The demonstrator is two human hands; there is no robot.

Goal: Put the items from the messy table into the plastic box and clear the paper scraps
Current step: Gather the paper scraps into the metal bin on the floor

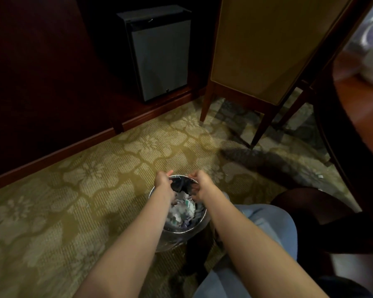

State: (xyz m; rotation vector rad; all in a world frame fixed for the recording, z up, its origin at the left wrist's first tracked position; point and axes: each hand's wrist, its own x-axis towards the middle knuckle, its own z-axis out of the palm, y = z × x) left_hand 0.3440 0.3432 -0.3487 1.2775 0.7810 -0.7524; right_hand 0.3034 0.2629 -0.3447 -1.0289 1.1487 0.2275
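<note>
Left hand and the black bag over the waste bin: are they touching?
Touching. The head view shows the left hand gripping the black bag at its edge.

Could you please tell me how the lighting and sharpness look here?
Head view: dim, the cabinet nearly black; left hand, right hand and the dark thing they hold over the bin are smeared by motion; paper scraps soft; chair skewed by the wide lens.

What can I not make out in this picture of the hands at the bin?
Head view only.
Dark soft thing held by left hand and right hand over the round shiny metal bin: blurred, partly behind both hands; kind unclear.
White paper scraps in the bin: forearms cover some.
Brown wooden table: cut off by the right edge; no plastic box in view.
</note>
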